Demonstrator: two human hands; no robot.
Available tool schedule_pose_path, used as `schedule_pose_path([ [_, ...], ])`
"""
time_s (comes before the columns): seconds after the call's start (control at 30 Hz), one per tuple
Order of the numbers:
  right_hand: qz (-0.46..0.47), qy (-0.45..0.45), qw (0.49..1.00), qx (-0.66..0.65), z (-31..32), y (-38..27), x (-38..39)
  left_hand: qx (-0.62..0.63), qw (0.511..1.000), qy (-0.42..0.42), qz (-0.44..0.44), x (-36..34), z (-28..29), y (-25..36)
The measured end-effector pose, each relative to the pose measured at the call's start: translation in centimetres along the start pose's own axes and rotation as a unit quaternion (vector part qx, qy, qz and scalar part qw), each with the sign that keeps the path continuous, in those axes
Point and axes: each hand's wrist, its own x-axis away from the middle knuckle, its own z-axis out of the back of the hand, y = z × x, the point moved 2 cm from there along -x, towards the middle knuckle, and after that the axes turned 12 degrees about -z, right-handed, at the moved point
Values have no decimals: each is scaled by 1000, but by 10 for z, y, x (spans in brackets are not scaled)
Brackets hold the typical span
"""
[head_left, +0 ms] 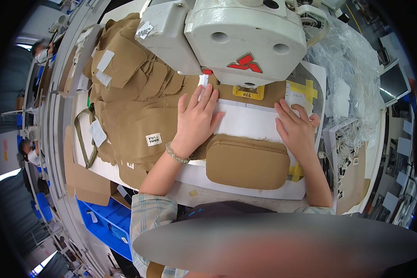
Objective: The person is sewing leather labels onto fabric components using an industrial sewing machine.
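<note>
A brown fabric panel (pixel 274 91) lies beneath the head of a white sewing machine (pixel 250 41), with a yellow-framed presser plate (pixel 259 94) over it. My left hand (pixel 195 121) rests flat with fingers stretched, its tips at the panel's left end beside a small white strip. On the other side, my right hand (pixel 299 126) touches the panel's right end with its fingertips, thumb apart. Neither hand grips anything. Closer to me, between my forearms, sits a neat stack of brown rounded panels (pixel 246 163). The needle area is mostly hidden by the machine head.
Piles of brown fabric pieces (pixel 134 111) cover the table's left side, with a white label (pixel 154 139) on one. Crumpled clear plastic (pixel 350 83) lies at the right, near a box of labels (pixel 345 153). A blue crate (pixel 104 227) stands below left.
</note>
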Motion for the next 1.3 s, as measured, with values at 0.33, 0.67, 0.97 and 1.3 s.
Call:
schedule_pose_path([
  [0.33,-3,-17,1000,-7,0,0,1,54,997,50,21,0,4,-13],
  [0.67,0,-38,999,-36,6,0,0,116,990,80,-8,-2,3,-17],
  [0.97,-2,-35,999,-34,3,1,1,125,990,63,-9,-1,4,-14],
  [1.3,-1,-35,999,-32,3,0,0,121,991,55,-15,0,2,-14],
])
